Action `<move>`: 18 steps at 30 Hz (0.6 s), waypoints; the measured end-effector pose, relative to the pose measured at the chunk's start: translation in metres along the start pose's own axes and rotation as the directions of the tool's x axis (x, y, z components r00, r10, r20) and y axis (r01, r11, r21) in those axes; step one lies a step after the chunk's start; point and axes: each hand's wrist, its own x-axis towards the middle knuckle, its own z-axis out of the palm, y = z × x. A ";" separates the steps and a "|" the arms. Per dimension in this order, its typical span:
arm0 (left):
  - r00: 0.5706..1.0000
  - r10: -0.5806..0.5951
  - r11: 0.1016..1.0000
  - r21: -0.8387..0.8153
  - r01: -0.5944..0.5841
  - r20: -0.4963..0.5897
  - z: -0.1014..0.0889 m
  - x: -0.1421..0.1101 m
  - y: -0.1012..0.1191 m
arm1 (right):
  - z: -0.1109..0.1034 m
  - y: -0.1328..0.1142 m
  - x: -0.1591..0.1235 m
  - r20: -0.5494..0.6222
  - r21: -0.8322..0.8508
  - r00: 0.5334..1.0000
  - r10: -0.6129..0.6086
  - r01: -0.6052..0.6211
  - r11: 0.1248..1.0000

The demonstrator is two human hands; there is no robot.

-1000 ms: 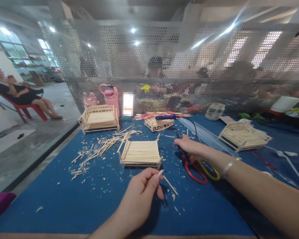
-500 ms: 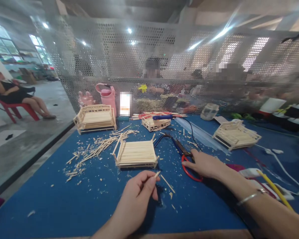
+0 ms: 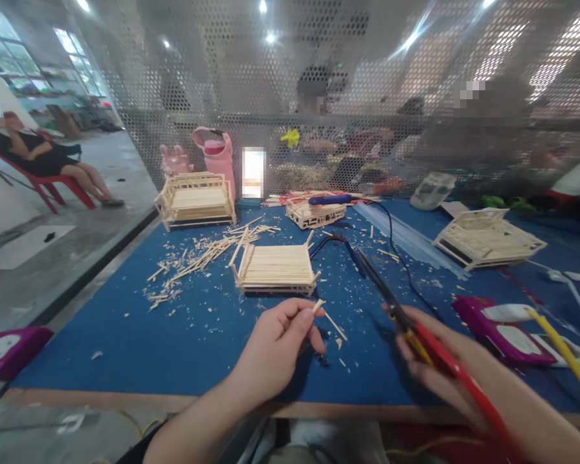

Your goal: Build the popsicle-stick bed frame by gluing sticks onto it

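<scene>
My left hand [image 3: 283, 345] is closed in a pinch on a short wooden stick [image 3: 318, 305], its pale tip poking out past the thumb. Just beyond that hand stands a small frame built of wooden sticks [image 3: 275, 265], with a slatted flat top and raised corner posts. Fingers of my right hand [image 3: 425, 361] are wrapped round red-handled scissors [image 3: 442, 351], lifted off the table with the dark blades pointing forward and left. How far the blades are apart cannot be made out. A thin loose stick [image 3: 336, 326] lies right of my left fingertips.
Blue-handled pliers [image 3: 354, 259] lie beyond the scissors. Loose sticks and chips [image 3: 205, 254] are scattered left. Other stick models [image 3: 198, 201] stand at the back left, back middle and right [image 3: 488, 240]. A purple-and-white device [image 3: 507, 332] sits at right. A person [image 3: 43, 151] sits far left.
My right hand has picked the scissors up off the table and drawn them back toward me. The left hand keeps its pinch on the stick. The view has tilted down.
</scene>
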 end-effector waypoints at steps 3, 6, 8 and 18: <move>0.999 0.036 0.997 0.067 -0.036 -0.006 0.003 -0.003 0.003 | 0.027 -0.004 -0.006 0.066 0.058 0.996 -0.055 0.051 0.997; 0.998 0.068 0.988 0.139 -0.065 -0.018 0.005 -0.006 0.009 | 0.039 -0.018 -0.004 0.166 0.095 0.973 -0.160 0.146 0.985; 0.996 0.081 0.980 0.183 -0.075 -0.025 0.005 -0.008 0.012 | 0.039 -0.029 -0.004 0.204 0.101 0.959 -0.194 0.176 0.979; 0.973 0.199 0.897 0.376 -0.230 0.118 -0.004 -0.010 0.014 | 0.032 -0.037 -0.007 0.136 -0.118 0.955 -0.262 0.279 0.953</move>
